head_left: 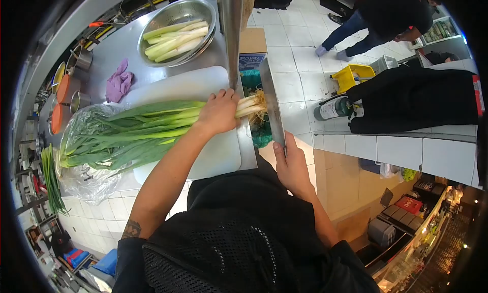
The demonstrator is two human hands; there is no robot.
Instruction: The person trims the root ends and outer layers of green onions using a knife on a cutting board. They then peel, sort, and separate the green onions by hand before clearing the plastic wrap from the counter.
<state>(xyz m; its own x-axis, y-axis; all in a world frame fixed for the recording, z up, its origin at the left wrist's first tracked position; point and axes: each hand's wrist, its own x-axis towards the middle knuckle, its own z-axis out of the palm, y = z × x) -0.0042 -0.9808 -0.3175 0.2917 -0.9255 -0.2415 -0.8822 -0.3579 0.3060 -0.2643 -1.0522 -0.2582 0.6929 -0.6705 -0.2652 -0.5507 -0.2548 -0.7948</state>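
As the left hand (219, 111) clamps leeks (147, 124) — palm down — the right (294, 165) clasps a knife (273, 104).

Head camera: looks from above the black shirt (229, 242), steeply down and forward
Counter (116, 46): fairly close below, on the view's left
Tiled floor (284, 61): lower, farther away

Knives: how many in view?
1. The knife is in the right hand, its blade beside the leek roots. Others may be hidden toward the cluttered picture edges.
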